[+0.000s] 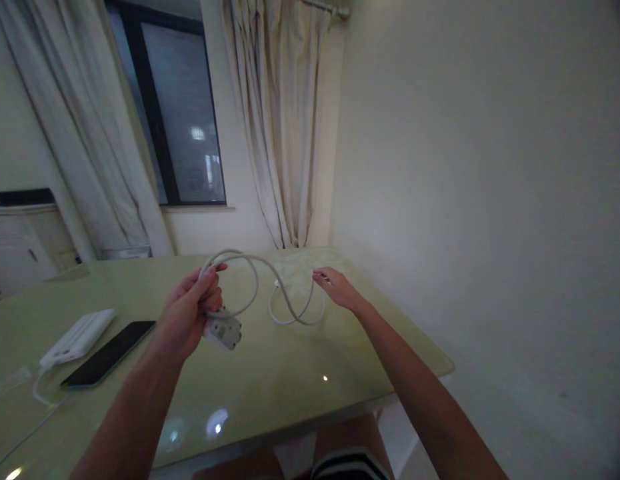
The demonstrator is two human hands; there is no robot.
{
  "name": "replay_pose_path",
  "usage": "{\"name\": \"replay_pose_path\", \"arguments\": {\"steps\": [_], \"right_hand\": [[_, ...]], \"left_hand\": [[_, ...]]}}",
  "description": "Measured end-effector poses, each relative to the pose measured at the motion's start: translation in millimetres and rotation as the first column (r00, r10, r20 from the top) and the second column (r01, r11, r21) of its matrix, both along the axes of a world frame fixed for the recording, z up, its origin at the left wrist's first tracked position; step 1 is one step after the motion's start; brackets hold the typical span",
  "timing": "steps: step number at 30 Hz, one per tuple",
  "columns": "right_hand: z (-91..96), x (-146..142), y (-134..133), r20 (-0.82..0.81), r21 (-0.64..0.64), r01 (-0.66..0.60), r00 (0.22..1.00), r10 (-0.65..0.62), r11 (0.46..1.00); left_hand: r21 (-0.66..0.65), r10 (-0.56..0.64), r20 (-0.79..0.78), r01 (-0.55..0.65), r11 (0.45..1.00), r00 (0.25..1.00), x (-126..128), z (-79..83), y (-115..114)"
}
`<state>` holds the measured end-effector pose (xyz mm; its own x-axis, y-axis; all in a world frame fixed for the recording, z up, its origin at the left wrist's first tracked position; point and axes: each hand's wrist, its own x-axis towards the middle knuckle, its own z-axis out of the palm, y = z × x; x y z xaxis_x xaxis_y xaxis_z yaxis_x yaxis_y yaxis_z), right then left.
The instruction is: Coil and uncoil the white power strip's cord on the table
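Observation:
My left hand (193, 310) is closed around loops of a white cable (285, 293), above the table. Below its fingers hangs a white block with sockets or slots, which looks like a power strip (224, 329). Farther right, my right hand (337, 285) pinches the same cable between thumb and fingers. Between the hands the cable sags in a loose curve. A small white end piece of the cable (277, 283) shows near the back of the table, and its exact form is too small to tell.
The glossy greenish table (290, 373) runs up to a wall on the right. At the left lie a black phone (109, 353) and a white power bank (77, 339) with a thin white cord (27, 433). Curtains (285, 133) and a window stand behind.

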<state>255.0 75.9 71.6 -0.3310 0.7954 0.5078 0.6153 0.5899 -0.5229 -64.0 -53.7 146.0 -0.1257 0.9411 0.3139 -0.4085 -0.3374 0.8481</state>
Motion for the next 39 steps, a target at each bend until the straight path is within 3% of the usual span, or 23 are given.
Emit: {"name": "replay_pose_path", "arguments": {"steps": [2, 4, 8, 12, 16, 21, 27, 29, 33, 36, 39], "right_hand": [[7.7, -23, -25, -0.122, 0.118, -0.102, 0.986, 0.116, 0.988], [10.5, -43, -45, -0.169, 0.137, -0.185, 0.964, 0.207, 0.973], [-6.8, -67, -59, -0.24, -0.11, -0.354, 0.916, 0.32, 0.929], [-40.1, -65, -55, -0.205, -0.273, -0.429, 0.9, 0.384, 0.861], [-54.7, -40, -52, -0.161, -0.224, -0.337, 0.938, 0.306, 0.915], [-46.3, -5, -40, -0.118, 0.05, -0.145, 0.982, 0.15, 0.988], [-46.2, 17, -20, -0.012, 0.311, 0.065, 0.998, -0.064, 0.948], [-48.9, 19, -15, -0.075, 0.361, 0.122, 0.992, -0.102, 0.924], [-44.7, 14, -8, -0.411, 0.297, 0.286, 0.899, -0.148, 0.911], [-25.6, 5, -6, -0.575, 0.191, 0.273, 0.81, -0.117, 0.943], [3.1, -3, -4, -0.607, 0.152, 0.242, 0.788, -0.102, 0.958]], "left_hand": [[-0.008, -0.038, 0.007, 0.038, 0.999, 0.999, 10, 1.9, -2], [-0.016, -0.101, 0.012, 0.101, 0.995, 0.995, 19, 4.6, -6], [0.007, -0.175, 0.035, 0.175, 0.985, 0.984, 28, 11.3, -11], [0.071, -0.054, 0.153, 0.043, 0.997, 0.987, 14, 15.4, -7], [0.081, 0.058, 0.28, -0.084, 0.993, 0.958, -15, 16.0, 0], [0.064, 0.054, 0.324, -0.079, 0.995, 0.944, -43, 15.4, -1], [0.036, 0.079, 0.359, -0.098, 0.995, 0.93, -56, 12.5, -7], [0.038, 0.065, 0.376, -0.085, 0.996, 0.924, -61, 12.3, -9], [0.044, 0.051, 0.378, -0.073, 0.996, 0.925, -69, 13.1, -11], [0.028, 0.064, 0.324, -0.077, 0.997, 0.944, -69, 12.7, -8], [-0.034, 0.132, 0.248, -0.128, 0.991, 0.96, -66, 10.5, -4]]}}
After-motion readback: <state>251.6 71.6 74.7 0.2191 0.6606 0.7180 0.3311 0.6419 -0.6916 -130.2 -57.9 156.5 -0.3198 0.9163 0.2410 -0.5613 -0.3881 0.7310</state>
